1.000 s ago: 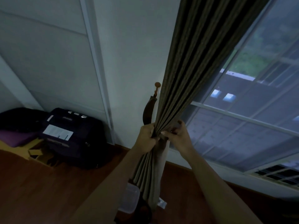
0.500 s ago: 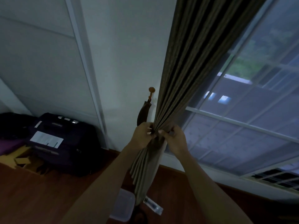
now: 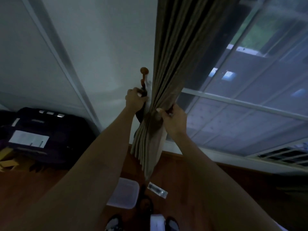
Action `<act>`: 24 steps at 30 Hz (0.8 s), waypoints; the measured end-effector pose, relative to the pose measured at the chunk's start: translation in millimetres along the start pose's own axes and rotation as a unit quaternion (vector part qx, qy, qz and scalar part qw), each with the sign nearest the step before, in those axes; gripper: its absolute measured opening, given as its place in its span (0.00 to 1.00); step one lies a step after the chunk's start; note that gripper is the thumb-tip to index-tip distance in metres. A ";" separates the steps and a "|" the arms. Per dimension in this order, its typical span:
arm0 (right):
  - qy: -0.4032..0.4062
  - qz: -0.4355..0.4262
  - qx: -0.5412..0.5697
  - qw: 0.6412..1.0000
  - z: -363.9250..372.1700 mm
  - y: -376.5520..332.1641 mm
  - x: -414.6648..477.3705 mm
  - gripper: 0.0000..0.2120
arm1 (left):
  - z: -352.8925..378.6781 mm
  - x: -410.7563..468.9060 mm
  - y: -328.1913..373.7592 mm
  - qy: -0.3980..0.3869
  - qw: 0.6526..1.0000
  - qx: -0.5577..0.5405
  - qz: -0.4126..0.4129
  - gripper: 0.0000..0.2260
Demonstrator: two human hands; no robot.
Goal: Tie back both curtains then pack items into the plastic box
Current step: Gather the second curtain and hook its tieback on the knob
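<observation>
So, your right hand point(image 3: 173, 117) had the curtain point(image 3: 168, 80) bunched partway down, thumb and curled fingers pinching the pleats tight so the fabric sat in one narrow column beside the window point(image 3: 241, 114). Your left hand point(image 3: 135, 100) was up by the wall, fingers curled round the dark tieback point(image 3: 140, 115) just below the wooden hook point(image 3: 144, 70). The strap hung from that hook and ran down behind the hand, right next to the gathered cloth. Likely reason for the split: one hand holds the bundle while the other frees the strap to loop round it. Strap wasn't round the curtain yet as far as I could tell; the far side of the bundle was hidden. Plastic box point(image 3: 124, 195) sat on the floor below the curtain's hem, near your feet, with a small clear packet point(image 3: 157, 190) near it, not in it. Packing not begun, by the look of it. Dark suitcase point(image 3: 46, 130) stood against the wall to the left, well apart.
</observation>
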State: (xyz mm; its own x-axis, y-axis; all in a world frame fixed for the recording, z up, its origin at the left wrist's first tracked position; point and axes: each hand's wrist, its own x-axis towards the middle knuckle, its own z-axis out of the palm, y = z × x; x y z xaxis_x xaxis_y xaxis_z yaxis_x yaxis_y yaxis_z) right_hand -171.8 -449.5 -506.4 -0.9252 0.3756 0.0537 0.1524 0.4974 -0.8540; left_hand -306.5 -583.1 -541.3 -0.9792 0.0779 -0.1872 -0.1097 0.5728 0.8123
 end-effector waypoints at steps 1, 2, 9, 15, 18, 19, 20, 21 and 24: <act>0.002 0.000 0.000 1.000 -0.3 1.0 0.3 0.18 | 1.9 -0.8 -3.6 0.005 1.000 -0.011 0.000 0.18; 0.002 0.000 0.001 1.000 -1.1 1.9 1.3 0.19 | 1.8 -3.4 -5.3 0.012 0.999 -0.033 0.005 0.15; -0.015 0.007 -0.003 1.000 -7.9 -3.7 1.0 0.19 | -32.8 -38.4 -20.8 -0.079 0.994 -0.082 -0.005 0.16; -0.031 0.021 -0.007 0.999 -12.9 -14.8 -16.1 0.19 | -58.5 -113.2 -36.1 -0.112 0.989 -0.100 0.003 0.14; -0.055 0.022 -0.009 0.998 -17.0 -17.1 -28.0 0.17 | -54.7 -146.0 -33.2 -0.134 0.953 -0.266 -0.061 0.11; -0.059 0.023 -0.007 0.998 -18.4 -18.0 -31.8 0.16 | -52.3 -155.6 -27.0 -0.143 0.931 -0.325 -0.079 0.10; -0.061 0.025 -0.003 0.998 -19.2 -18.5 -35.9 0.16 | -50.6 -165.1 -19.5 -0.151 0.911 -0.372 -0.092 0.10; -0.062 0.028 0.000 0.998 -19.7 -18.8 -39.7 0.16 | -49.0 -172.5 -13.1 -0.156 0.896 -0.404 -0.100 0.10; -0.072 0.032 0.006 0.997 -21.4 -19.3 -51.1 0.18 | -42.1 -183.5 -5.2 -0.164 0.865 -0.460 -0.114 0.11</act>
State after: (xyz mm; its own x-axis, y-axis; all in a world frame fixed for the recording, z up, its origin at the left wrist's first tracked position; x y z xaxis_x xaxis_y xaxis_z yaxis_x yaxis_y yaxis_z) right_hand -120.1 -461.5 -481.5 -0.9543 0.2894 -0.0750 0.2090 0.4668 -0.8593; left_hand -133.4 -634.7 -487.9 -0.8298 0.3619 -0.4248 -0.5309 -0.2773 0.8008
